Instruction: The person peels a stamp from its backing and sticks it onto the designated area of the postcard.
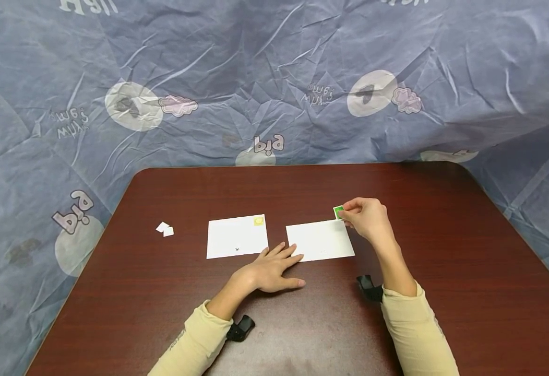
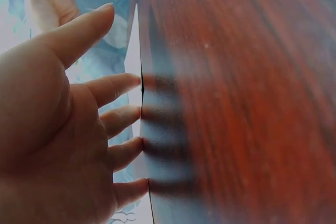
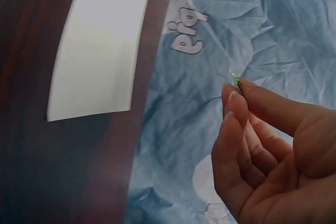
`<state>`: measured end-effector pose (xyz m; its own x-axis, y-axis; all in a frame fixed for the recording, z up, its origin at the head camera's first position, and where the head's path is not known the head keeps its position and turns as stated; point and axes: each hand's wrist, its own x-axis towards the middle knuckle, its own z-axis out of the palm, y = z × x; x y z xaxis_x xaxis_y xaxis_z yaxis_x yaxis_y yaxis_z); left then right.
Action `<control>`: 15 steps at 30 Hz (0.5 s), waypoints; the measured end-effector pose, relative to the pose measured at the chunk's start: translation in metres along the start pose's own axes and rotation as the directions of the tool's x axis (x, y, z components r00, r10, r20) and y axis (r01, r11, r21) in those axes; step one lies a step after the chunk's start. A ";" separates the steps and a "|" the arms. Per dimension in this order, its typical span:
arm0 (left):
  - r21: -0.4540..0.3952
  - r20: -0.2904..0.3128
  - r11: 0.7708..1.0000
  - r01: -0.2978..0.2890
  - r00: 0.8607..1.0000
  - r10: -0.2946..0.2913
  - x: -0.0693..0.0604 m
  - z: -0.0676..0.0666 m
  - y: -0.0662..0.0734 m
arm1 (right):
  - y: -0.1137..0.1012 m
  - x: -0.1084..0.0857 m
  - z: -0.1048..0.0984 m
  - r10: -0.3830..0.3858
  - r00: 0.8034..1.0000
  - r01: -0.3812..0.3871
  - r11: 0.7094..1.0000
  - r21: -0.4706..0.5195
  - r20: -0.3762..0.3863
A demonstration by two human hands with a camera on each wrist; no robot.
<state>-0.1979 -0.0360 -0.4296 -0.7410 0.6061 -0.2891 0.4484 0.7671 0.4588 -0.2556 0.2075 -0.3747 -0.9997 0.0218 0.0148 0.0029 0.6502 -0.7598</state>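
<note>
My right hand pinches a small green stamp with a white border between thumb and fingertips. It holds the stamp over the top right corner of a plain white envelope. In the right wrist view only a thin green edge of the stamp shows. My left hand lies with its fingers straight and spread, fingertips resting on the lower left part of that envelope and beside the other one. To the left lies a second white envelope, bearing a yellow stamp at its upper right and a small dark mark.
Two small white paper squares lie touching on the left of the dark red wooden table. A wrinkled blue cloth with printed pictures hangs behind the table. Black wrist mounts sit at both sleeve cuffs.
</note>
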 end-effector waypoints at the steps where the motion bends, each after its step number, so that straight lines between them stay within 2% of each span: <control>1: 0.000 0.001 1.000 0.001 1.000 -0.001 0.000 0.000 0.000 | 0.002 0.001 0.001 0.014 1.000 -0.014 1.000 0.000 0.017; 15: 0.025 0.004 1.000 0.002 1.000 -0.002 0.000 -0.001 0.001 | 0.028 0.017 0.009 0.149 0.976 -0.143 0.988 -0.051 0.156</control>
<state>-0.1984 -0.0357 -0.4284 -0.7402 0.6050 -0.2934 0.4590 0.7735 0.4370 -0.2724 0.2191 -0.4020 -0.9797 -0.0002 -0.2006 0.1472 0.6784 -0.7198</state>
